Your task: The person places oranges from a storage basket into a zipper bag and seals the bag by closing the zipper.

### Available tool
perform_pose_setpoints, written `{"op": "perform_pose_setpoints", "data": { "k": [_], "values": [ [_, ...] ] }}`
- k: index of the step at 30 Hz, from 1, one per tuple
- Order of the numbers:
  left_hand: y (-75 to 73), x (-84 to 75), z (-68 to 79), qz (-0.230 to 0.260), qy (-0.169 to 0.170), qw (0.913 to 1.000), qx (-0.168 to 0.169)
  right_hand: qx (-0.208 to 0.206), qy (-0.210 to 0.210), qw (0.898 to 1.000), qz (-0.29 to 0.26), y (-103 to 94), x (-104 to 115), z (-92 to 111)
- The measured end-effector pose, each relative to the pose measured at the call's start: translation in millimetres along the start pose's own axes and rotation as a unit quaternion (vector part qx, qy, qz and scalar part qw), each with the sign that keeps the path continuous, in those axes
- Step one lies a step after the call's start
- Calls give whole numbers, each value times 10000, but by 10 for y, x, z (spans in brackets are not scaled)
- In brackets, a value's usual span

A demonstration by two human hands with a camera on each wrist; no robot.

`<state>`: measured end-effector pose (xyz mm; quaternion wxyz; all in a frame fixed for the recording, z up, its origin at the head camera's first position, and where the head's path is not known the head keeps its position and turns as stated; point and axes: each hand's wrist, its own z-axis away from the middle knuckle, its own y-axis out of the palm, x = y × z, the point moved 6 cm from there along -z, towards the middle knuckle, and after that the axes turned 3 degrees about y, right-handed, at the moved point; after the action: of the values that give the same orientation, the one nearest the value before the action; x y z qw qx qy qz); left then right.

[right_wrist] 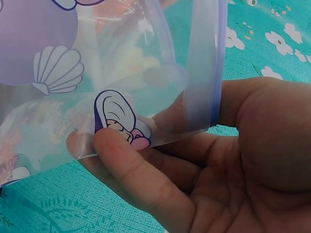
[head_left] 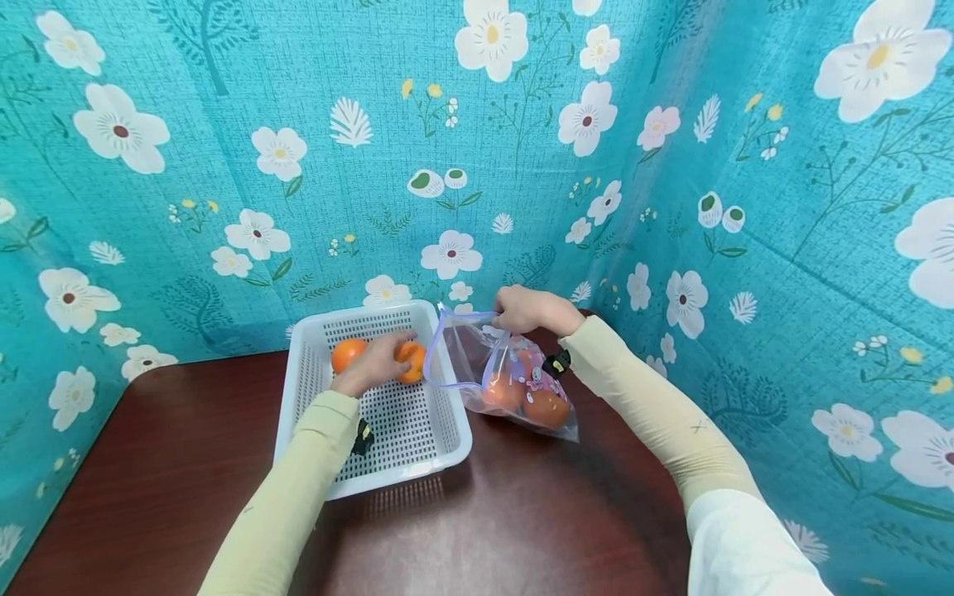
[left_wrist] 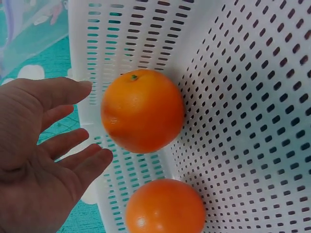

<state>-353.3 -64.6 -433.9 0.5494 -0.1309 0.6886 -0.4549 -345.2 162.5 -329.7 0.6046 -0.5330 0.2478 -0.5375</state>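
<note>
In the white perforated plastic basket lie two oranges. My left hand reaches over its inside toward the right-hand orange. Seen from the left wrist, the thumb and loosely bent fingers stand beside this orange without wrapping round it. The other orange lies to the left of it, against the far side. My right hand pinches the rim of a clear zip bag with purple edging and cartoon prints. The bag's mouth gapes toward the basket, and several oranges sit inside it.
Basket and bag rest side by side on a dark reddish-brown table. A blue-green flowered cloth hangs close behind the table and along its right side. The bag's mouth overlaps the basket's right rim in the head view.
</note>
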Motion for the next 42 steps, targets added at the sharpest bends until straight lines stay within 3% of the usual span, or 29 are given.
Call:
{"op": "perform_pose_setpoints", "data": {
  "k": [15,23,29,39,42],
  "values": [
    [116,45,-53,-219,-98,9995,211,123,98,9998,-99,22,-17,12],
    [169,71,-78,-621,-151,9978,184,101,60,9999,-35,20,-12,7],
    [206,159,-30,-626,-416,9963,412,83,75,9999,-15,22,-14,4],
    [164,254,42,-228,-320,9966,720,36,55,9999,-118,40,-7,6],
    [154,269,79,-165,-427,9954,846,26,42,9999,-127,42,0,9]
  ]
}}
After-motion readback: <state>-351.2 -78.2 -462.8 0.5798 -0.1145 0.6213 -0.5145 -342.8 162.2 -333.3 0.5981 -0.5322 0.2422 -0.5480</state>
